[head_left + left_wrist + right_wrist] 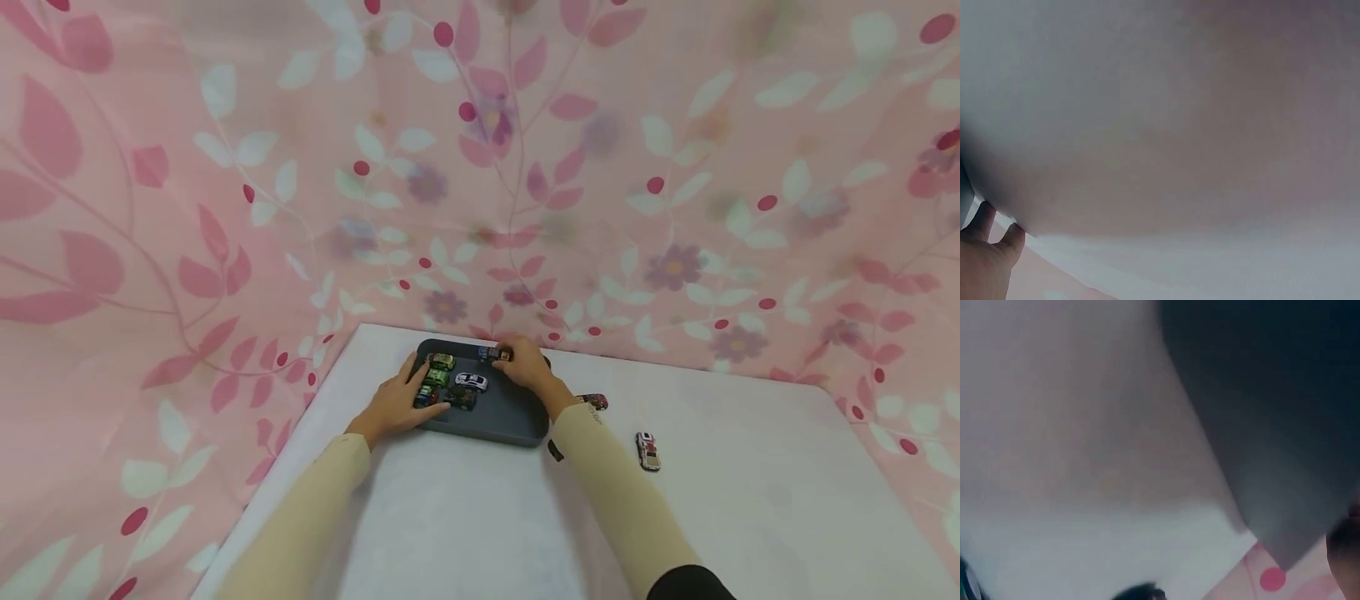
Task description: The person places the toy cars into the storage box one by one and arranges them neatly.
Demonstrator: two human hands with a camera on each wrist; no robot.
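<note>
The left hand (396, 402) rested on the near left corner of the dark tray (510, 421), its fingers stretched flat beside the green toy cars (437, 377). The right hand (527, 367) pinched a small toy car (497, 353) at the far edge of the tray; it seemed to be held by its sides, though the picture was too small to be sure.

Such a car is probably light, hard and a little smooth, so the sides give the best hold.

Only the head view showed the white car (472, 381) in the tray and two more cars (648, 450) on the white table (465, 533). The wrist views were blurred.
</note>
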